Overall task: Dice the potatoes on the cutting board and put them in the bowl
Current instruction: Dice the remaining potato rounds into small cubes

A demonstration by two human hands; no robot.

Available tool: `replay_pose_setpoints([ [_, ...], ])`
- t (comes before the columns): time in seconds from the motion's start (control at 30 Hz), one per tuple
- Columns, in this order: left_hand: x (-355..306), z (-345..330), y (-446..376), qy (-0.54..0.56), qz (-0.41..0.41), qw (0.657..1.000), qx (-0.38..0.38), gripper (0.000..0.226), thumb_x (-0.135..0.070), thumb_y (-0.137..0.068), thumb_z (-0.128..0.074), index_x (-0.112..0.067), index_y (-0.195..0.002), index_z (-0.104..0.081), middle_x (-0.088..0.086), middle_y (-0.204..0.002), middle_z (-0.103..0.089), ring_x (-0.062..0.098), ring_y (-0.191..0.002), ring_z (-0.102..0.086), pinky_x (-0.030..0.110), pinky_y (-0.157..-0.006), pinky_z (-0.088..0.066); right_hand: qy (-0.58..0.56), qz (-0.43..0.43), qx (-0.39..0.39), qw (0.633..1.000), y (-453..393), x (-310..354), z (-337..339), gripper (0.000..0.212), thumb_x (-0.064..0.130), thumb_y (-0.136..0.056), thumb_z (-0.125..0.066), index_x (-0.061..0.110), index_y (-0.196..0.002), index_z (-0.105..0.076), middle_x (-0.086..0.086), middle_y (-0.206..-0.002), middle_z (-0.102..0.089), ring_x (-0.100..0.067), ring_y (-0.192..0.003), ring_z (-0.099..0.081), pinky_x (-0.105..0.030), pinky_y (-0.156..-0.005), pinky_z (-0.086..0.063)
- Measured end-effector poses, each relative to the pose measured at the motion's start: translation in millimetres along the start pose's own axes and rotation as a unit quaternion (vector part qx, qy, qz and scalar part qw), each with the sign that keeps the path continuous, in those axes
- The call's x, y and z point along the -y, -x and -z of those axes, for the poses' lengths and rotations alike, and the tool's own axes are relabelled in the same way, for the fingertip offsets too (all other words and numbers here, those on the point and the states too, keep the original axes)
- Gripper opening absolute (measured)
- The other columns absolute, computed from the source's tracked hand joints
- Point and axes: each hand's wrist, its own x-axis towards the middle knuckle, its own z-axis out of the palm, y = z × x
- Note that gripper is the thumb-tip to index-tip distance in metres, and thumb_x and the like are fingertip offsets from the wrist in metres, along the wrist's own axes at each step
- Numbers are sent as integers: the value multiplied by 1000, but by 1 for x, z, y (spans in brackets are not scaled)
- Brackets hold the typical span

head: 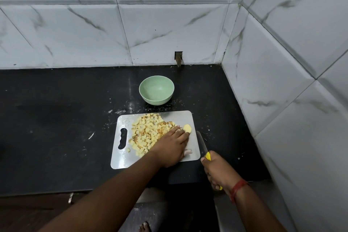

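Black counter [56, 118] | 1 empty bowl [156, 89] | left hand [170, 147] flat on board [120, 162] | right hand [218, 170] grips 1 knife [202, 144]

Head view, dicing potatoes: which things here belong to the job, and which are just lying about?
Belongs to the job:
cutting board
diced potato pile
uncut potato piece
green bowl, empty
knife, held in the right hand
left hand, resting on the board

Just lying about:
potato scrap at the board's near edge
white specks on the black counter
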Motion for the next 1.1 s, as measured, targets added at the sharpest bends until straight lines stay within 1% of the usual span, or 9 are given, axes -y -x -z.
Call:
replay_pose_setpoints([
  [0.17, 15, -3, 10, 5, 51, 999, 19, 74, -52, -106, -10, -3, -158, -27, 11, -165, -27, 29, -153, -20, 39, -123, 10, 12, -4, 6, 1000, -1, 0, 1, 17, 31, -101, -42, 17, -93, -42, -1, -63, -40, -11, -39, -29, -21, -40, -26],
  [0.3, 21, -2, 11, -9, 52, 999, -1, 70, -51, -106, -16, -7, -154, -39, 12, -159, -38, 30, -150, -28, 43, -122, 10, 10, 5, 9, 1000, -4, 6, 1, 16, 29, -101, -42, 16, -93, -41, -1, -60, -38, -11, -38, -28, -20, -40, -24],
  [0.43, 15, 6, 3, 0, 60, 998, -5, 85, -53, -95, 5, -10, -155, -37, 14, -159, -37, 32, -151, -25, 50, -125, 6, 27, 19, 2, 999, -12, 16, 4, 16, 28, -100, -41, 16, -91, -40, -3, -64, -40, -11, -39, -29, -20, -40, -25],
  [0.5, 11, 8, -3, -2, 56, 998, -1, 88, -54, -92, 9, -12, -157, -35, 14, -158, -38, 31, -152, -23, 52, -124, 7, 46, 15, -7, 999, -19, 19, 4, 15, 28, -99, -41, 16, -90, -41, -5, -68, -42, -12, -40, -31, -20, -40, -28],
  [0.57, 10, 6, -8, -11, 54, 998, -1, 85, -55, -94, 6, -16, -157, -35, 12, -157, -39, 31, -152, -23, 52, -124, 8, 91, 13, -26, 995, -25, 23, 5, 14, 28, -99, -41, 16, -90, -42, -9, -75, -45, -16, -45, -37, -21, -41, -32],
  [0.7, 14, 3, -13, -22, 50, 999, -2, 75, -54, -100, -3, -16, -155, -39, 10, -158, -39, 30, -153, -22, 51, -121, 13, 219, 17, -54, 974, -34, 28, 5, 14, 27, -101, -38, 13, -99, -41, -11, -91, -53, -22, -61, -50, -22, -39, -38],
  [0.83, 16, -1, -13, -16, 38, 999, -14, 73, -53, -103, -8, -15, -153, -42, 9, -162, -34, 29, -154, -21, 50, -121, 13, 262, 13, -48, 964, -35, 32, -1, 17, 27, -101, -36, 13, -108, -41, -12, -97, -55, -25, -68, -58, -25, -41, -44],
  [1.0, 14, -18, -8, 1, 2, 998, -64, 56, -48, -106, -31, -16, -146, -53, 8, -145, -55, 27, -138, -47, 47, -125, -8, 278, 30, -50, 959, -40, 39, -3, 16, 25, -102, -36, 10, -106, -40, -14, -98, -55, -26, -61, -57, -25, -38, -42],
  [1.1, 16, -23, -6, 30, 5, 997, -72, 54, -48, -108, -29, -20, -151, -48, 8, -150, -51, 27, -141, -44, 45, -126, -8, 307, 34, -52, 950, -41, 45, -5, 18, 25, -102, -36, 9, -110, -40, -16, -103, -56, -26, -62, -58, -25, -38, -42],
])
